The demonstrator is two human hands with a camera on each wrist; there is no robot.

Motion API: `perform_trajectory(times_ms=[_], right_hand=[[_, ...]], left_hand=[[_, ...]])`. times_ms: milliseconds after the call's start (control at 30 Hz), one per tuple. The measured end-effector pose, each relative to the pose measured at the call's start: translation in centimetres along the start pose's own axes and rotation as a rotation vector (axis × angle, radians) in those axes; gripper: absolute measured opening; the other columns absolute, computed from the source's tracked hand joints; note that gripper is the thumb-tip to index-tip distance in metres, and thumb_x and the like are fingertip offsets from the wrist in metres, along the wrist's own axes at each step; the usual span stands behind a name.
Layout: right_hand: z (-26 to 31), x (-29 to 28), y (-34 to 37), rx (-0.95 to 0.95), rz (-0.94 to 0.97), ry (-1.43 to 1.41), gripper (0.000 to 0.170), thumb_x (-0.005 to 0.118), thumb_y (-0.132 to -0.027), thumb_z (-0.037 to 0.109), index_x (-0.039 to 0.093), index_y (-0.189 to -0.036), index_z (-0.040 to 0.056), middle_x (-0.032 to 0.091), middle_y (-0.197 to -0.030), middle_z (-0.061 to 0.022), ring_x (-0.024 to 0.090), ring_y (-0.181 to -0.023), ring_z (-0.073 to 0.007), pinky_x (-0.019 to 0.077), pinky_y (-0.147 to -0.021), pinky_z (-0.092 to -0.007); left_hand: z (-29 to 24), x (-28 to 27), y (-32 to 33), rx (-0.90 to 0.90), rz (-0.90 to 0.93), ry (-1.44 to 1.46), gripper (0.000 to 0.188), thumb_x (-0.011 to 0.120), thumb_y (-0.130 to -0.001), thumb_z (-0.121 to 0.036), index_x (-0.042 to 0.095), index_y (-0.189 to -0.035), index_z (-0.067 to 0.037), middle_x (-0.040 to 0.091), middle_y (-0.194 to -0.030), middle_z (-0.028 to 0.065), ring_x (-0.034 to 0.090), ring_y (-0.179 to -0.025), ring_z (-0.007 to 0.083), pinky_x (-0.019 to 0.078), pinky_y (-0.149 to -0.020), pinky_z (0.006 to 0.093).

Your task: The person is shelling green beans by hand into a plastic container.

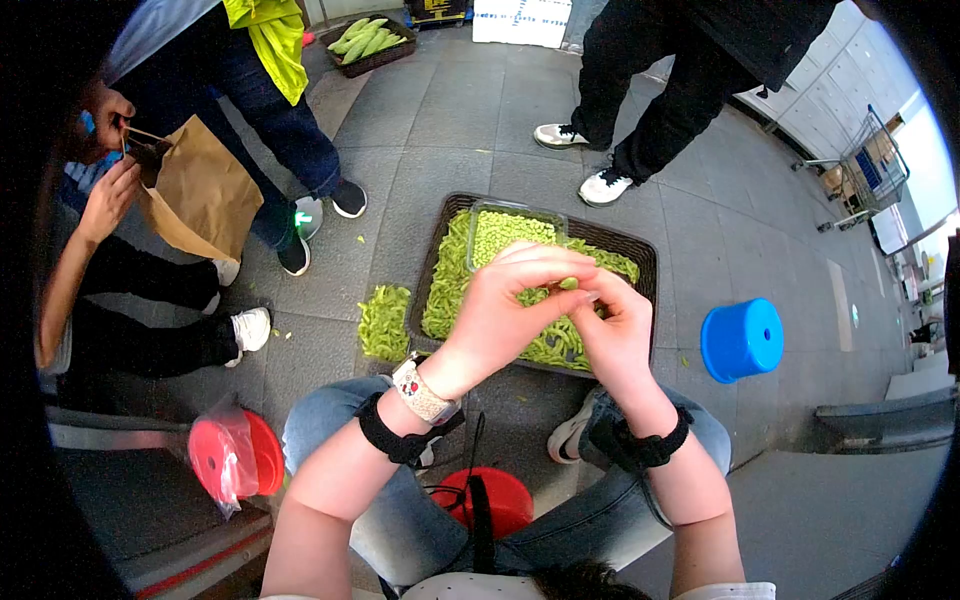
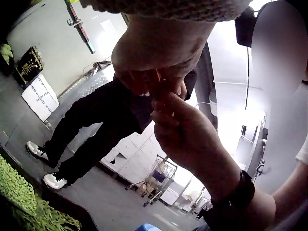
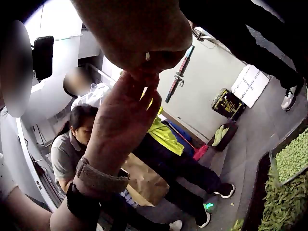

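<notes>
A green pod, apparently being shelled, is held above the dark tray, with the grip of left hand and right hand pinched on it. The next move probably calls for emptying it into the clear box near the tray's far edge. The tray rests on grey floor, a green heap beside its left edge; a standing person is beyond.

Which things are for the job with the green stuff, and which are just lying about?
Seems part of the job:
green piece between left hand and right hand
green pods in the dark tray
peas in the clear box

Probably just lying about:
blue stool
red stool with plastic bag
wheeled cart
white box
</notes>
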State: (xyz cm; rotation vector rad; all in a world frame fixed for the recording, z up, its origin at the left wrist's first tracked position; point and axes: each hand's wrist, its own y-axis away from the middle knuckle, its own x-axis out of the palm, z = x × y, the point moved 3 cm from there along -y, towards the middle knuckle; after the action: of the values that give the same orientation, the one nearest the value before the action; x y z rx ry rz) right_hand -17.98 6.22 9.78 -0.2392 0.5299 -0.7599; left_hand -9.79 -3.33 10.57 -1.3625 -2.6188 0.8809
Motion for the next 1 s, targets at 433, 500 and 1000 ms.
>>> perform_trajectory(times_ms=[433,500,1000], right_hand=[[0.2,-0.4,-0.1,-0.062,0.291,-0.003,0.014,0.052,-0.066,-0.001,0.056,-0.079,0.0000,0.058,-0.076,-0.0136,0.057,-0.072,-0.0237,0.0441,-0.064,-0.0308],[-0.3,-0.4,0.0,-0.108,0.298,0.046,0.014,0.052,-0.066,-0.001,0.056,-0.080,0.0001,0.058,-0.076,-0.0140,0.057,-0.072,-0.0247,0.0442,-0.064,-0.0313],[-0.4,0.4,0.4,-0.016,0.168,-0.064,0.004,0.057,-0.069,-0.001,0.058,-0.069,-0.0042,0.060,-0.078,-0.0162,0.059,-0.073,-0.0259,0.0456,-0.065,-0.0299]], left_hand=[[-0.6,-0.1,0.0,-0.139,0.129,0.251,0.021,0.063,-0.068,-0.003,0.063,-0.089,-0.004,0.060,-0.096,0.0077,0.055,-0.092,0.0155,0.0437,-0.071,0.0238],[-0.6,-0.1,0.0,-0.145,0.128,0.220,0.019,0.063,-0.068,-0.003,0.063,-0.088,-0.003,0.061,-0.095,0.0081,0.055,-0.092,0.0168,0.0439,-0.075,0.0254],[-0.4,0.2,0.6,-0.090,0.049,0.062,0.018,0.056,-0.071,0.000,0.062,-0.088,-0.003,0.062,-0.087,0.0095,0.059,-0.084,0.0165,0.0462,-0.074,0.0257]])
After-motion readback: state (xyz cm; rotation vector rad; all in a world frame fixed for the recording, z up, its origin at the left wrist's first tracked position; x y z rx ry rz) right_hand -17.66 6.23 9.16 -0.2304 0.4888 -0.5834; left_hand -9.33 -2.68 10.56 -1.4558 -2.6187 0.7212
